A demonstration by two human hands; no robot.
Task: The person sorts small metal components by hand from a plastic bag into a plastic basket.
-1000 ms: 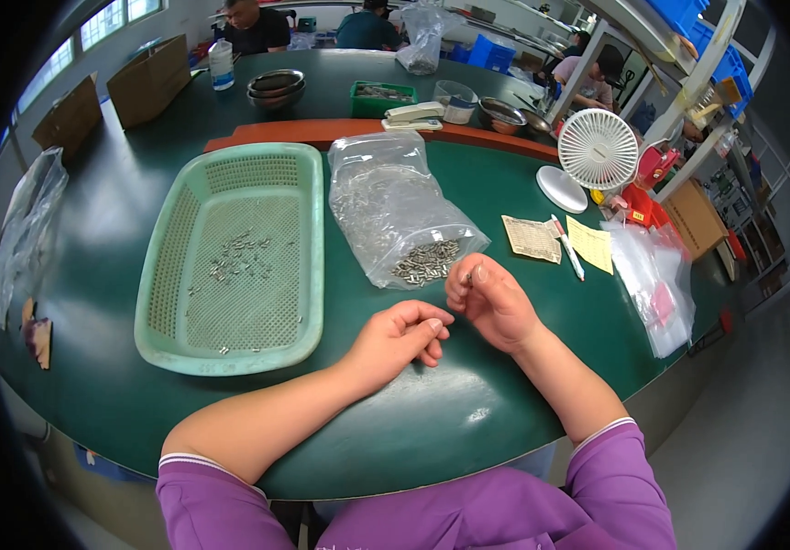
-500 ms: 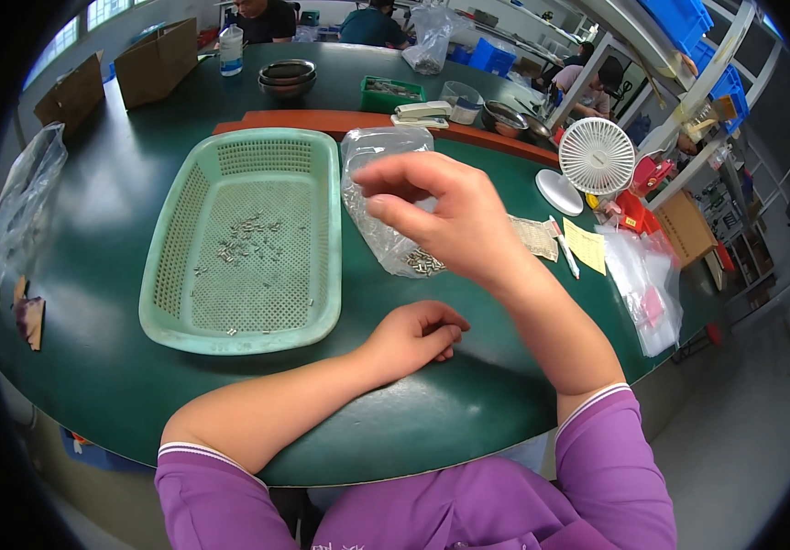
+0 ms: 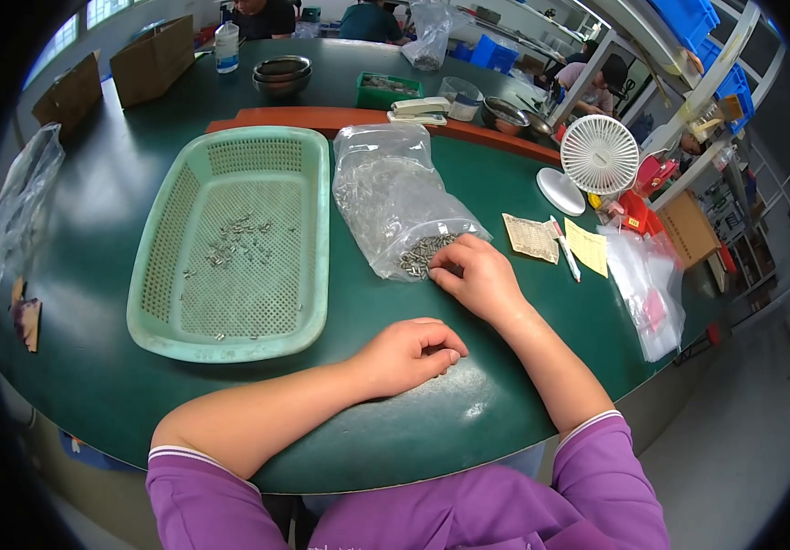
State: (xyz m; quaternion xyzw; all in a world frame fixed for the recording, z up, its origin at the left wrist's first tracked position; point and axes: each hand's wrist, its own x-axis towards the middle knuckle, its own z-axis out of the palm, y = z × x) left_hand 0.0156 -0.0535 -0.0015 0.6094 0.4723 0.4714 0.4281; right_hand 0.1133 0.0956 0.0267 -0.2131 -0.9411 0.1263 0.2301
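Observation:
At the mouth of a clear plastic bag, my right hand has its fingers curled in beside a heap of small metal pieces. Its fingertips meet the edge of the heap, and whatever they pinch is hidden. My left hand rests on the green table, closed, thumb against the bent fingers; anything inside it is out of sight. Left of the bag, a pale green perforated plastic basket holds scattered small metal pieces on its floor.
Right of the bag lie a printed paper packet, a marker pen, a yellow note and clear plastic bags. A white fan stands behind them. Bowls and a stapler sit farther back; people work beyond.
My right hand has come down from above the bag to the metal pieces at its mouth. My left hand stays resting on the table. The view has shifted slightly.

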